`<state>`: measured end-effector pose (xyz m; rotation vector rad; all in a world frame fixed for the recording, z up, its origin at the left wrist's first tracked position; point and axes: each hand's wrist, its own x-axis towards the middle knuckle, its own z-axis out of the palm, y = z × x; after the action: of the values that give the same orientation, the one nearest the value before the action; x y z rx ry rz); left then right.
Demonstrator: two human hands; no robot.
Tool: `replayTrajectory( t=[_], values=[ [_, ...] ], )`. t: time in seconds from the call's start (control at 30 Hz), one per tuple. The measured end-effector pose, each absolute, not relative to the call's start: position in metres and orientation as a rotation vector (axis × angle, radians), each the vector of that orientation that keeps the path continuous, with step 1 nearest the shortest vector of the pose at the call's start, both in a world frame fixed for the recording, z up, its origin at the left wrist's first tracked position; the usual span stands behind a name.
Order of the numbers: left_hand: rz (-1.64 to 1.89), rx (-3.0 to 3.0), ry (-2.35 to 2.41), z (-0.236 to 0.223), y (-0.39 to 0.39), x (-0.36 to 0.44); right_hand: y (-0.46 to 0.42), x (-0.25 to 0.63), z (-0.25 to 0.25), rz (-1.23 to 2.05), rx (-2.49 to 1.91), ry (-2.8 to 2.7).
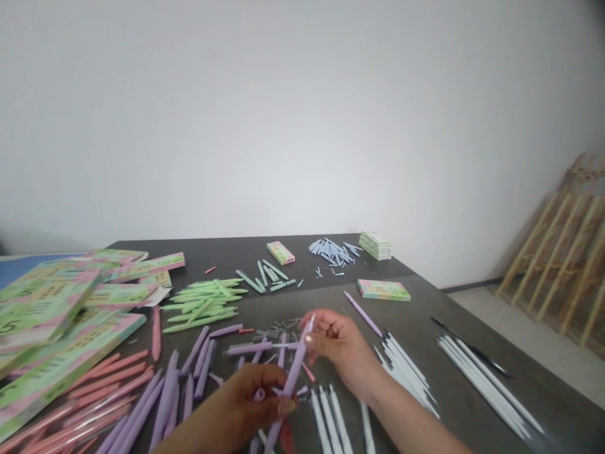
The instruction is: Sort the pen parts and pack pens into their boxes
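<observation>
A purple pen [296, 366] is held between my two hands, tilted with its tip up and away from me. My left hand [253, 398] is closed around its lower part. At the upper end my right hand [338, 343] pinches the pen near its pale tip. A second purple piece with a round open end [259, 395] shows by my left fingers; whether they grip it I cannot tell. Beneath and beside the hands lie loose purple pen barrels [203, 366] and small clear and metal parts [282, 328]. White pen refills [331, 416] lie just below my right wrist.
Pink pens [106, 384] and flat printed boxes [61, 353] crowd the left. Green pens [203, 302], dark-green pens [267, 276] and blue pen parts [333, 251] lie farther back. More refills [486, 384] lie right. Stacked boxes [375, 245] stand near the back edge; a wooden rack [558, 265] leans beyond.
</observation>
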<state>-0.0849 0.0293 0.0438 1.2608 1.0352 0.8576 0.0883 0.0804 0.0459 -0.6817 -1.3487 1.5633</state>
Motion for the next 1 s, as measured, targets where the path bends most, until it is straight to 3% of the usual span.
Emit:
replayTrajectory(
  t=[0.1, 0.37, 0.5, 0.6, 1.0],
  values=[
    [0.881, 1.215, 0.777, 0.033, 0.030, -0.072, 0.069, 0.080, 0.043, 1.599, -0.658, -1.418],
    [0.921, 1.482, 1.268, 0.055, 0.035, -0.084, 0.057, 0.072, 0.037, 1.391, -0.813, -1.633],
    [1.297, 1.181, 1.385, 0.073, 0.031, -0.086, 0.053, 0.069, 0.038, 1.717, -0.834, -1.614],
    [1.390, 1.003, 1.268, 0.075, 0.025, -0.077, 0.046, 0.062, 0.038, 1.917, -0.834, -1.581],
    [1.484, 0.917, 1.211, 0.063, 0.020, -0.068, 0.041, 0.055, 0.034, 2.002, -0.802, -1.451]
  ],
)
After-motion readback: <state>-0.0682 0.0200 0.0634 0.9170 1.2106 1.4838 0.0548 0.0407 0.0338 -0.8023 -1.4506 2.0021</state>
